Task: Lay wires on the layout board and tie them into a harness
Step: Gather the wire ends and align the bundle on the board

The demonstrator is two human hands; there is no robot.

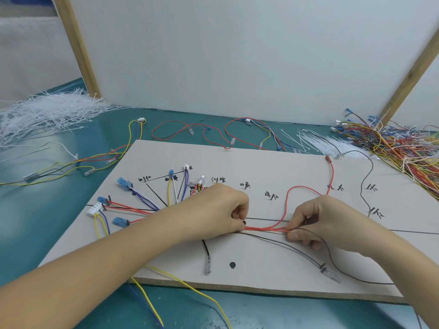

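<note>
Both grips pinch our thin red wire bundle (264, 228) — left hand (225, 210), right hand (316, 219) — held taut along the pale rectangular layout board (261, 162), likely gathering strands for tying.

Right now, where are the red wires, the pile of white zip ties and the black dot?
red wires (264, 228), head view, stretch between both hands
white zip ties (42, 112), head view, pile's middle
black dot (232, 265), head view, its centre

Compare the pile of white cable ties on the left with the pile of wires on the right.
The tie pile is all white; the wire pile mixes yellow, orange, red and others. The ties are straight stiff strips; the wires curve and tangle, some ending in blue connectors. Both lie loose on the teal table, off the board.
</note>
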